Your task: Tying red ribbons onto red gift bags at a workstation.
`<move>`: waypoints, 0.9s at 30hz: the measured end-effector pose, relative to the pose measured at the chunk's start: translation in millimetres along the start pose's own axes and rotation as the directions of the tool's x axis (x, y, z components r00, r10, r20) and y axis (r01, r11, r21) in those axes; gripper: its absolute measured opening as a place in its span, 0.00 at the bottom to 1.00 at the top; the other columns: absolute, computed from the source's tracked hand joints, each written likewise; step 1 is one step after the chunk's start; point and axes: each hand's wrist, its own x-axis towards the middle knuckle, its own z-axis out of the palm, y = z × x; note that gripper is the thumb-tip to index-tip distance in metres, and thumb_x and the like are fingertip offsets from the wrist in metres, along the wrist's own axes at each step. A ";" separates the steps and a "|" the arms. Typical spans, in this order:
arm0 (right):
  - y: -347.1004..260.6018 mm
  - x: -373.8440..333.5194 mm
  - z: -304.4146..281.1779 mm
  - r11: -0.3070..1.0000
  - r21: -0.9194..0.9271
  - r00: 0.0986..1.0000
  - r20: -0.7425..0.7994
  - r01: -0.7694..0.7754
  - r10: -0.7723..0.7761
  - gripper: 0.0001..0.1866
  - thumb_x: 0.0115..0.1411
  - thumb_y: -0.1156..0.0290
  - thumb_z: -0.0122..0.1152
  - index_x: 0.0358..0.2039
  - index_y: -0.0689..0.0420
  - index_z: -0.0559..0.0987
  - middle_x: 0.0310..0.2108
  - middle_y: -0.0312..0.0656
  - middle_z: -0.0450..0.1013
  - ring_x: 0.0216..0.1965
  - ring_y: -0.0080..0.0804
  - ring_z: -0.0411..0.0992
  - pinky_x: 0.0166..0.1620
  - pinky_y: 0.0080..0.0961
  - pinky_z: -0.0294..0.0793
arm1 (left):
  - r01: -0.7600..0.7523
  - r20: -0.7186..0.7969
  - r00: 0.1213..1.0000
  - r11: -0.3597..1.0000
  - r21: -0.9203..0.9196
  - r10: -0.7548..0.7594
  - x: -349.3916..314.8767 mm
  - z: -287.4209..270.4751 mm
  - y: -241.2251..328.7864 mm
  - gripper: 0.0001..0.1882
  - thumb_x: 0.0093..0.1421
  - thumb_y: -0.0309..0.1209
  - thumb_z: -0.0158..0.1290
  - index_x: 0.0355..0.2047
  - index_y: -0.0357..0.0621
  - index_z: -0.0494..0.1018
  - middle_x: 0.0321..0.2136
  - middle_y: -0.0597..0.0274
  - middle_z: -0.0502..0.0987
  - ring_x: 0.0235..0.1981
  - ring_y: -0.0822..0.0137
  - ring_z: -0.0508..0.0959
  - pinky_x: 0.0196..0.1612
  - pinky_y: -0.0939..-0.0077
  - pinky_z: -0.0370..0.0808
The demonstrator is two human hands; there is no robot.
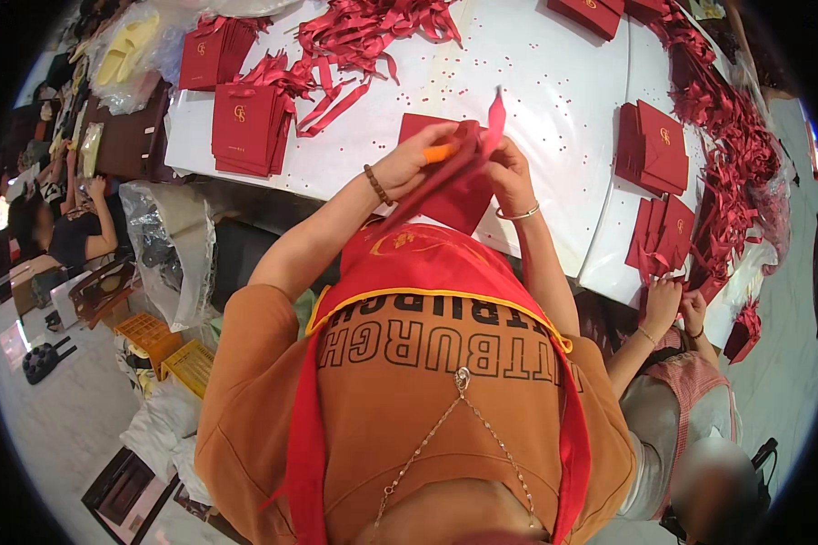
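Note:
Over the table's near edge, my left hand (409, 165) is closed on a dark red paper bag (434, 180), which is tilted and seen nearly edge-on. Something orange (440, 153) shows at its fingers; whether it is a finger cover or a small tool I cannot tell. My right hand (511, 174) pinches a red ribbon (494, 127) by the bag's upper end, and a loose tip of it sticks up. Under both hands lies more flat red card or bag (463, 202), partly hidden by the held bag.
Stacked red bags (245, 132) and a heap of red ribbons (364, 32) lie at the left and back. Further bags (656, 145) and a long ribbon pile (727, 173) are at the right, where a co-worker's hands (665, 309) work. Small red dots speckle the white table (554, 109).

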 end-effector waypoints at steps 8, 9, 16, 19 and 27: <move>-6.8 -5.7 -30.1 0.845 -0.531 0.796 -0.539 -0.068 -0.274 0.12 0.56 0.64 0.54 0.28 0.61 0.74 0.24 0.35 0.70 0.29 0.22 0.68 0.32 0.17 0.65 | 0.144 -0.336 0.920 0.621 0.770 0.203 12.3 -55.9 -19.8 0.23 0.54 0.35 0.51 0.48 0.36 0.62 0.37 0.52 0.72 0.40 0.61 0.72 0.43 0.73 0.69; -5.5 -7.6 -30.3 0.844 -0.532 0.795 -0.539 -0.067 -0.277 0.12 0.56 0.64 0.54 0.28 0.61 0.74 0.24 0.35 0.70 0.29 0.22 0.68 0.32 0.17 0.65 | 0.142 -0.333 0.921 0.620 0.771 0.203 13.3 -60.1 -16.5 0.23 0.54 0.35 0.51 0.48 0.36 0.62 0.37 0.52 0.72 0.40 0.61 0.72 0.43 0.73 0.69; 7.8 -1.1 9.9 0.398 -0.910 0.993 0.111 0.116 -0.035 0.07 0.51 0.67 0.57 0.28 0.56 0.77 0.22 0.38 0.72 0.23 0.30 0.69 0.27 0.23 0.67 | 0.433 -0.267 0.748 -0.142 0.890 0.607 48.5 -126.9 44.2 0.14 0.52 0.37 0.49 0.38 0.46 0.71 0.35 0.56 0.74 0.36 0.57 0.74 0.38 0.63 0.69; 19.4 8.7 14.1 0.120 -0.952 0.956 0.290 0.283 0.045 0.05 0.50 0.69 0.55 0.28 0.52 0.77 0.27 0.34 0.73 0.29 0.33 0.69 0.31 0.26 0.67 | 0.485 -0.285 0.725 -0.171 0.858 0.627 50.2 -136.0 38.9 0.08 0.52 0.36 0.49 0.32 0.50 0.72 0.36 0.59 0.72 0.39 0.57 0.71 0.38 0.56 0.65; 49.4 29.7 -11.1 0.000 -0.977 0.956 0.211 0.215 -0.204 0.20 0.48 0.78 0.49 0.43 0.51 0.72 0.41 0.39 0.69 0.39 0.40 0.66 0.38 0.32 0.65 | 0.202 -0.067 0.855 -0.211 0.957 0.514 36.4 -120.6 46.0 0.05 0.51 0.29 0.49 0.28 0.42 0.71 0.27 0.59 0.75 0.29 0.61 0.74 0.32 0.65 0.69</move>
